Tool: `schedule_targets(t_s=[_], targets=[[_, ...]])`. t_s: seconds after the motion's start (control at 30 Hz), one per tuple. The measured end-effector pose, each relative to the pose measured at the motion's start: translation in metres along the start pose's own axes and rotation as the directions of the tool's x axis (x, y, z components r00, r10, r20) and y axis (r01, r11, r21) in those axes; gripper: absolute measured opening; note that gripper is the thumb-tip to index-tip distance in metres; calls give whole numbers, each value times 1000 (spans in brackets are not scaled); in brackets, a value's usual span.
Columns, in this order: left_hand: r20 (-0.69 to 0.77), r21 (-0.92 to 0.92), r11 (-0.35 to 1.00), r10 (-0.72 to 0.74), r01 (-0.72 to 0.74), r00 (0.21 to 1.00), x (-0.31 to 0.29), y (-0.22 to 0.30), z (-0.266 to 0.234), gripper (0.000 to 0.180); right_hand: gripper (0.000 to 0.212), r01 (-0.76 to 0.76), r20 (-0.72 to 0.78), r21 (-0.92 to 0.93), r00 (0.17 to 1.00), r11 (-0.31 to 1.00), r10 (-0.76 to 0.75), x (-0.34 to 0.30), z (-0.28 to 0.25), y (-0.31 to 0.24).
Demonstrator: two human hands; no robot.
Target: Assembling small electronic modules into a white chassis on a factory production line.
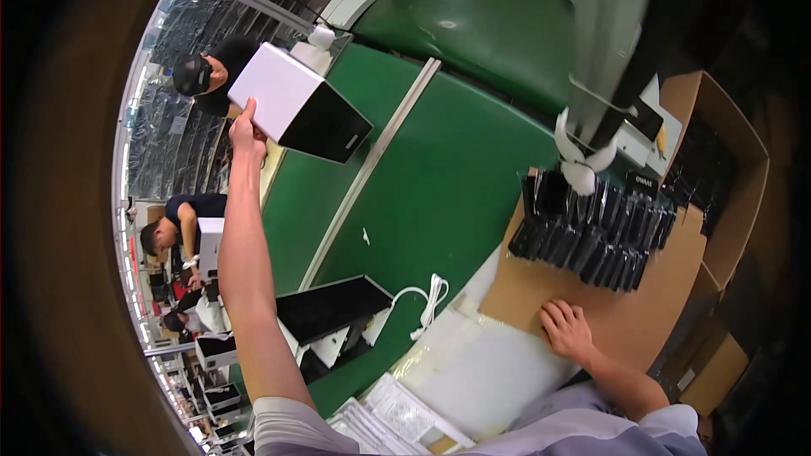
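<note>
At the upper left, my left hand (247,133) grips the lower edge of a white box-shaped appliance (274,89) with a dark glossy panel on one side. The appliance is tilted above the green conveyor belt (439,177). Further right, my right hand (568,331) lies on a brown cardboard sheet (621,321), its fingers slightly bent and apart, holding nothing. Beyond those fingers, several black plastic-wrapped pieces (591,232) sit in rows on the cardboard. Nearer my left forearm, a second dark-panelled appliance (334,312) rests on the belt, a coiled white cable (431,308) beside it.
A metal rail (372,165) runs along the belt, which curves at the far end. An upright post (612,42) stands at right, near an open carton (735,186). White printed sheets (410,414) lie close to me. Co-workers (193,76) are along the left side.
</note>
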State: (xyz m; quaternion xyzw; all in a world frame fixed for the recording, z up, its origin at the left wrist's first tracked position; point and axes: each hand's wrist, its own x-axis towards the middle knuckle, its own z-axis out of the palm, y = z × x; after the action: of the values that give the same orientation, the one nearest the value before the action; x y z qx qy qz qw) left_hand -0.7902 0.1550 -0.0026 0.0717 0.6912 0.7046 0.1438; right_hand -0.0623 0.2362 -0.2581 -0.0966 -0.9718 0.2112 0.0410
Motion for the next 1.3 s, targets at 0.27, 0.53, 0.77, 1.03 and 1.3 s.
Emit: schedule_targets(t_s=[0.27,0.53,0.77,1.03,1.3], targets=[[-79,24,996,-83,85,993,78,-38,-111,38,44,-23,51,-89,998,996,28,8,-2,-5],[-240,534,845,121,27,963,-28,-8,-96,47,46,9,42,-24,999,1000,-8,6,4,-7],[360,924,97,103,-369,927,-337,47,-65,69,43,-30,9,-14,999,999,30,-6,8,-1],[269,901,-401,218,-165,938,-468,-34,-172,92,47,41,-68,68,997,997,-36,0,1,-13],[333,879,-407,149,-249,931,-475,61,-134,86,46,-336,299,807,942,487,154,-7,30,-34]])
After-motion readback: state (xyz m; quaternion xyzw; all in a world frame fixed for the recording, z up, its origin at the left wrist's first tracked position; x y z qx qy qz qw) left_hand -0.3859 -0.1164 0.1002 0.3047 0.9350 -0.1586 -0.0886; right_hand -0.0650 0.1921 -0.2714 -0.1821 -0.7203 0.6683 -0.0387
